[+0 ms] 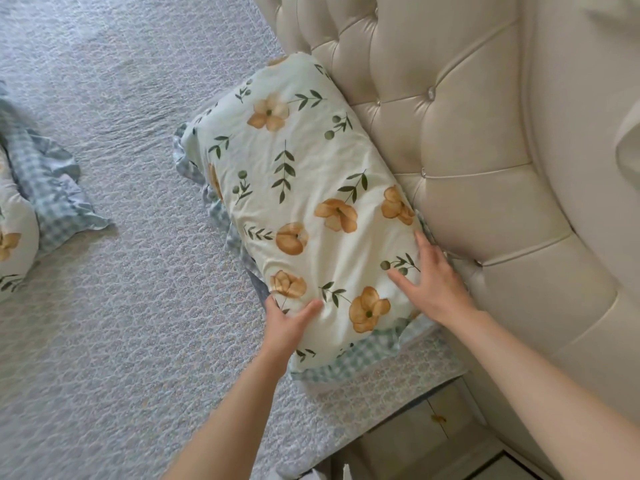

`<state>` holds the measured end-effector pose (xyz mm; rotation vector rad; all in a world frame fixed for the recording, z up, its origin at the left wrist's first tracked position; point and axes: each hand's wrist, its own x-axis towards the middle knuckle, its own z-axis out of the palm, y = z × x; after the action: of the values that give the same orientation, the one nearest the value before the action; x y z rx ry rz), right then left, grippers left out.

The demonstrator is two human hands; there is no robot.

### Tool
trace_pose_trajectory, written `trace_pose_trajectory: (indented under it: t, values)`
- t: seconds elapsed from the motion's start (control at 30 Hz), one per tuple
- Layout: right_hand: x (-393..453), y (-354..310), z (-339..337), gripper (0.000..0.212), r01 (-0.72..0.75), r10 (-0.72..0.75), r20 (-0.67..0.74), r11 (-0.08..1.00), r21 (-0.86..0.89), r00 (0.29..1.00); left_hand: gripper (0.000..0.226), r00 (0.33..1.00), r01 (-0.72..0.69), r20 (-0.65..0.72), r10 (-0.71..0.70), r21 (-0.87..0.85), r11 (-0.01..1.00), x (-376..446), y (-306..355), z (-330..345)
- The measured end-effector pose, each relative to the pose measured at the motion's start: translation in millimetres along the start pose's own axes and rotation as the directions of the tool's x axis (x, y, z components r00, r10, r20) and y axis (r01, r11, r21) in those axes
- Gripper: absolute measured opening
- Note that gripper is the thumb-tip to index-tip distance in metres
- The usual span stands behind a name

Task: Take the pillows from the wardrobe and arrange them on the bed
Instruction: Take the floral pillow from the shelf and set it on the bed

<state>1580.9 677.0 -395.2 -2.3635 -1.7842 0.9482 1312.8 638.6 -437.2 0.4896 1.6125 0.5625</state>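
Cut off: second pillow (15, 237), far left of floral pillow (304, 202).
Headboard (467, 133): touched by floral pillow.
Hands: left hand (287, 323) and right hand (436, 285) spread flat on it.

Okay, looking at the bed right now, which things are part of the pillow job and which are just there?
Part of the job:
floral pillow, under both hands
second floral pillow, at left edge
left hand
right hand
bedspread

Just there:
tufted headboard
bedside cabinet

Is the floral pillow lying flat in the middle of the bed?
No, the floral pillow leans against the tufted headboard at the bed's edge.
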Motion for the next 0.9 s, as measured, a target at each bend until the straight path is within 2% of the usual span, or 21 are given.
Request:
trace_pose_trajectory:
  t: [0.27, 0.33, 0.43, 0.57, 0.73, 0.9]
  values:
    - [-23, 20, 2, 0.091, -0.116, 0.114, 0.040, 0.991, 0.060, 0.993, 0.089, 0.998, 0.064, 0.008, -0.064, 0.040, 0.997, -13, -10, 6]
    - [-19, 19, 4, 0.089, -0.128, 0.127, 0.066, 0.992, 0.006, 0.990, 0.091, 0.998, 0.061, 0.009, -0.062, 0.065, 0.996, -9, -9, 8]
    - [-15, 12, 11, 0.089, -0.155, 0.160, 0.044, 0.983, -0.100, 0.986, 0.107, 0.998, 0.060, -0.003, -0.060, 0.110, 0.992, 2, -7, 9]
    - [-24, 8, 16, 0.089, -0.166, 0.167, 0.009, 0.983, -0.072, 0.986, 0.116, 0.999, 0.031, -0.029, -0.028, 0.108, 0.994, -2, -8, 10]
    - [-41, 7, 11, 0.088, -0.155, 0.156, 0.001, 0.984, -0.089, 0.988, 0.105, 0.996, -0.032, -0.074, 0.042, 0.137, 0.990, -23, -9, 10]
    - [-63, -1, 5, 0.079, 0.043, -0.055, -0.043, 0.971, -0.235, 0.998, 0.079, 0.994, -0.058, -0.079, 0.079, 0.240, 0.969, -51, -8, 4]
